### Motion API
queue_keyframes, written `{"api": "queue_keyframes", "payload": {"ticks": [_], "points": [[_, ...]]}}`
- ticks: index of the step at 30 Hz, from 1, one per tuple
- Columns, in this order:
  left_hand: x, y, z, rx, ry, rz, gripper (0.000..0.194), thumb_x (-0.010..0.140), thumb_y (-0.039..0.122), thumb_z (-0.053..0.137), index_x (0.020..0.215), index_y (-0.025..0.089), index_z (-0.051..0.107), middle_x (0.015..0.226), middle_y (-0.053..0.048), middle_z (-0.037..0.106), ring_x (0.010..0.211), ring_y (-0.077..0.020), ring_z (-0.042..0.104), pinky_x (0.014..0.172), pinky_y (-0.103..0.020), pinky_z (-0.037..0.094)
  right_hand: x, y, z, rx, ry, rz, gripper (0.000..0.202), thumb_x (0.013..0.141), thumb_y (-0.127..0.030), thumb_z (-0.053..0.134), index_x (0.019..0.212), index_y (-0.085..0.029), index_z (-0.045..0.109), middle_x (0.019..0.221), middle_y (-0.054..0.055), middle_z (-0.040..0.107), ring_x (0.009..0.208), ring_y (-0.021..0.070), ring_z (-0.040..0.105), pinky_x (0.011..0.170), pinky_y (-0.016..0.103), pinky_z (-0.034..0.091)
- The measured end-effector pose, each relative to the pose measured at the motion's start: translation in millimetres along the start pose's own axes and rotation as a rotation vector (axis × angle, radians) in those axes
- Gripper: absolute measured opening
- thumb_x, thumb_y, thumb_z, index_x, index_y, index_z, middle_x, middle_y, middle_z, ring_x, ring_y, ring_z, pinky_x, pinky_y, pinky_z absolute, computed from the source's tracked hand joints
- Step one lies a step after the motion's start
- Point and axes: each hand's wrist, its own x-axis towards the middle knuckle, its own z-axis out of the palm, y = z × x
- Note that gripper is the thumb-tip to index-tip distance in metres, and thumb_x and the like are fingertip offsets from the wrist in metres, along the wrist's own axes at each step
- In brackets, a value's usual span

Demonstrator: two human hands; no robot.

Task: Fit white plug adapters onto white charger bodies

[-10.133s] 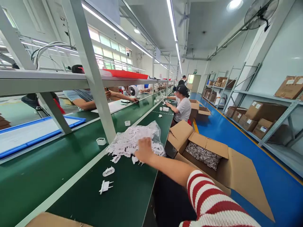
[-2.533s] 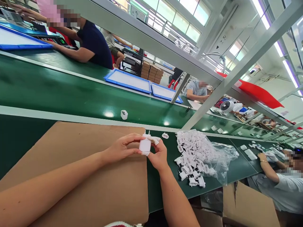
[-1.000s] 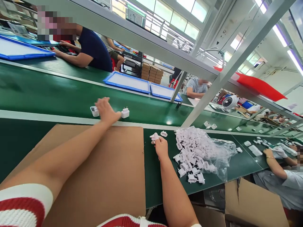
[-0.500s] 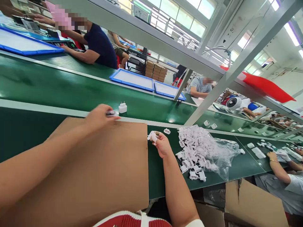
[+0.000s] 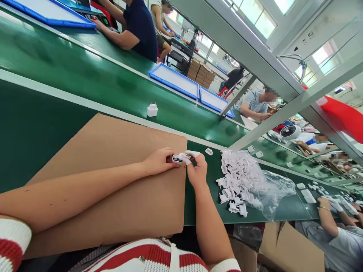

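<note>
My left hand (image 5: 159, 160) pinches a white charger housing (image 5: 177, 158), its open end facing right with dark parts inside. Close against that end, my right hand (image 5: 197, 166), with white coverings on some fingers, grips a small white plug piece (image 5: 185, 155). Both hands meet above the right edge of a brown cardboard sheet (image 5: 136, 139). One white charger with two pins (image 5: 152, 110) stands on the green belt beyond. A single white plug piece (image 5: 209, 151) lies right of my right hand, near a heap of similar pieces (image 5: 236, 177) on a clear plastic bag (image 5: 276, 187).
Blue-rimmed trays (image 5: 174, 84) line the far side of the green belt (image 5: 113, 88). A slanted metal post (image 5: 255, 132) rises behind the heap. Co-workers sit across the belt, and another person's hands (image 5: 326, 204) work at the far right. Open cardboard boxes (image 5: 295, 245) stand below the bench.
My left hand has come from the belt's edge to the right, bringing the housing against the piece in my right hand. The view has shifted and tilted.
</note>
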Motion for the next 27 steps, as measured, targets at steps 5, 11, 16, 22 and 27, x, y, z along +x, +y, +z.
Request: {"api": "queue_keyframes", "payload": {"ticks": [5,11,16,22,27], "points": [[1,-2,1.5,-0.034,0.006,0.009,0.047,0.076,0.067,0.074,0.074,0.021,0.065,0.079,-0.003,0.059,0.071,-0.0197,0.055,0.066,-0.033,0.042,-5,4,9,-0.197,-0.102,-0.162,0.039,0.086,-0.008,0.056,0.114,-0.024,0.078,0.109,0.009,0.075,0.107,0.0262,0.066,0.097,0.042,0.057],[2,-3,0.5,-0.020,-0.029,0.003,0.048,0.079,0.067,0.071,0.079,0.020,0.067,0.083,-0.003,0.061,0.075,-0.0206,0.059,0.068,-0.033,0.044,-1,10,12,-0.293,-0.145,-0.193,0.039,0.083,-0.003,0.055,0.109,-0.020,0.077,0.104,0.010,0.074,0.101,0.0249,0.065,0.091,0.038,0.057],[3,-5,0.2,-0.009,-0.030,0.015,0.047,0.079,0.066,0.072,0.075,0.020,0.065,0.082,-0.002,0.061,0.073,-0.0196,0.059,0.067,-0.032,0.043,7,5,11,-0.411,-0.225,-0.152,0.042,0.078,-0.001,0.057,0.108,-0.021,0.079,0.100,0.008,0.075,0.098,0.0250,0.065,0.089,0.036,0.055],[2,0,-0.9,-0.023,-0.035,-0.022,0.045,0.075,0.063,0.075,0.075,0.020,0.066,0.082,-0.002,0.061,0.073,-0.0199,0.060,0.067,-0.032,0.044,10,3,13,-0.521,-0.229,-0.129,0.038,0.073,-0.001,0.058,0.097,-0.023,0.078,0.089,0.002,0.074,0.095,0.0220,0.066,0.118,0.042,0.041],[1,3,0.4,0.028,-0.014,-0.028,0.039,0.076,0.058,0.071,0.076,0.020,0.069,0.082,-0.004,0.063,0.075,-0.0213,0.061,0.069,-0.033,0.045,0,9,20,-0.513,-0.138,-0.063,0.037,0.076,-0.004,0.061,0.101,-0.026,0.079,0.092,0.000,0.075,0.095,0.0200,0.067,0.122,0.043,0.035]]}}
